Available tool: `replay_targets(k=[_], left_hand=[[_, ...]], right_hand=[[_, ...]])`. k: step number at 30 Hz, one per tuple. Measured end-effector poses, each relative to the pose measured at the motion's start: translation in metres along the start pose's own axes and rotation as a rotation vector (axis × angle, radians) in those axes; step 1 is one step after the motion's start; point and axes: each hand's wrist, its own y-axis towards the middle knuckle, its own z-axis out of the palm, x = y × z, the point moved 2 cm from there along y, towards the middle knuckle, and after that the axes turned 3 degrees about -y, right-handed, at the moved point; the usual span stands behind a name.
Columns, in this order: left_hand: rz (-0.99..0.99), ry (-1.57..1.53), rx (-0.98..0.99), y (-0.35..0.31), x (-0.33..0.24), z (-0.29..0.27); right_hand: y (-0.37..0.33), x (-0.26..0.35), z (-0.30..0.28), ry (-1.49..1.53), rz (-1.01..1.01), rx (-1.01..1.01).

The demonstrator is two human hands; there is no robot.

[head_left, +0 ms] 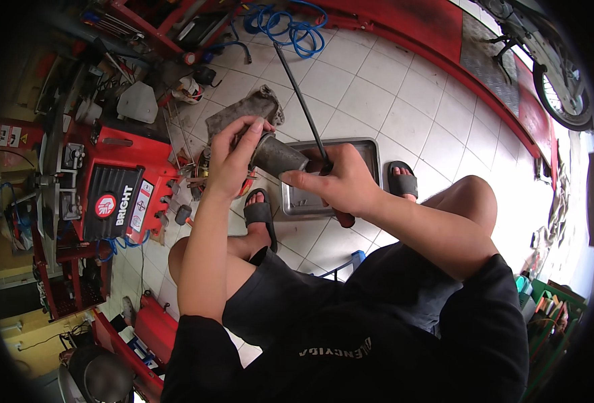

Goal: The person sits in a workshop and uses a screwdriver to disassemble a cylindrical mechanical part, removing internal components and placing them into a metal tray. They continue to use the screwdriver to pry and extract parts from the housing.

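My left hand is closed round one end of a dark grey, dull metal cylinder, which lies nearly level in front of me. In my right hand is a long dark rod with a red handle; its thin shaft slants away to the far left. My right thumb reaches the cylinder's near right end. Whether anything sits inside the cylinder is hidden. Below both hands, a shallow metal tray rests on the tiled floor, partly covered by my right hand.
A crumpled grey rag lies beyond my left hand. Coiled blue hose is at the far side. On the left stands a red machine, with a hammer near it. A red platform carries a motorcycle.
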Motion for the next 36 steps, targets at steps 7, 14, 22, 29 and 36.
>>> replay_targets(k=[7,14,22,29,36], left_hand=[[-0.023,0.015,-0.005,-0.002,-0.003,-0.004],[0.013,0.087,-0.126,0.0,0.006,-0.035],[0.01,-0.509,-0.26,-0.023,-0.029,-0.128],[-0.238,-0.983,0.0,-0.014,-0.01,-0.063],[-0.157,-0.32,0.126,-0.01,-0.006,-0.02]], right_hand=[[0.0,0.005,-0.001,-0.005,0.067,0.038],[0.002,0.001,0.0,-0.047,0.016,0.015],[-0.019,-0.026,-0.008,0.081,0.075,0.059],[-0.018,-0.027,-0.015,0.304,0.056,0.043],[-0.02,0.001,-0.026,0.281,-0.051,0.056]])
